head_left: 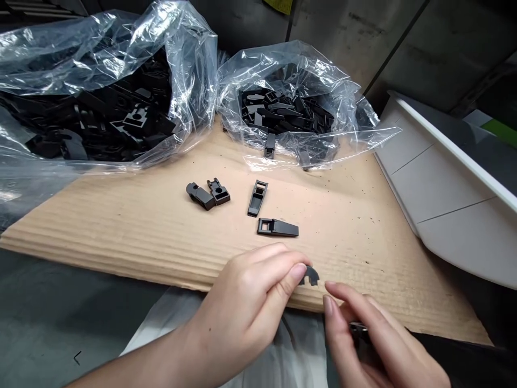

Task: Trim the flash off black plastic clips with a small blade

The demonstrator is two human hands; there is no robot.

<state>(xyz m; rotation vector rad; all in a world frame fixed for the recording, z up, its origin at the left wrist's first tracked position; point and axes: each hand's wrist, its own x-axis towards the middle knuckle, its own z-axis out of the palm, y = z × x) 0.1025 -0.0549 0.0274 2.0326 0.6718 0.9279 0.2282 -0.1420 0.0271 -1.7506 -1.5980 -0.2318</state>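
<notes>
My left hand (254, 302) is closed, with the thumb and index finger pinching a small black plastic part (311, 276). Its rounded, notched end sticks out to the right, and the rest is hidden by the fingers. Just right of it, my right hand (375, 339) is curled, thumb and index fingertips near each other and apart from that part. A dark, shiny object (358, 327) shows between its fingers, mostly hidden. Beyond my hands lie two black tapered clips with square openings, one upright (257, 198) and one sideways (278, 227), and two blocky black pieces, a rounded one (200, 195) and a forked one (218, 192).
Brown cardboard (343, 215) covers the work surface. Clear plastic bags full of black parts stand at the back left (189, 70) and back middle (347, 89); a loose clip (269, 145) lies at the middle bag's mouth. A white bin (448, 178) borders the right side.
</notes>
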